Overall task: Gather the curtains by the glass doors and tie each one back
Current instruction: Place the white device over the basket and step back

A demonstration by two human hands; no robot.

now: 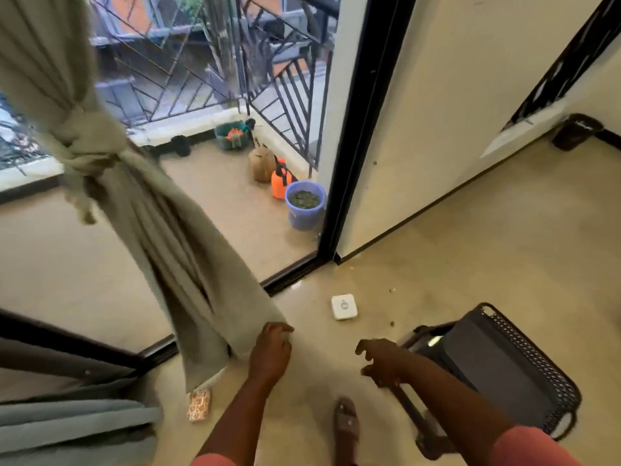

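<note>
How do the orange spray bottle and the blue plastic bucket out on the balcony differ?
The orange spray bottle is slim and closed, topped with a black pump, while the blue plastic bucket is wider and open, with dark greenish contents showing inside. The bottle stands farther from the glass door frame; the bucket sits right beside it. Both stand upright on the balcony floor, next to each other.

Single head view, looking steeply down — hands near, glass doors ahead

Beige floor (pixel 437 264): white square device (pixel 344 307), patterned packet (pixel 199 405) (perhaps sponge), black mesh chair (pixel 497 368).
</note>
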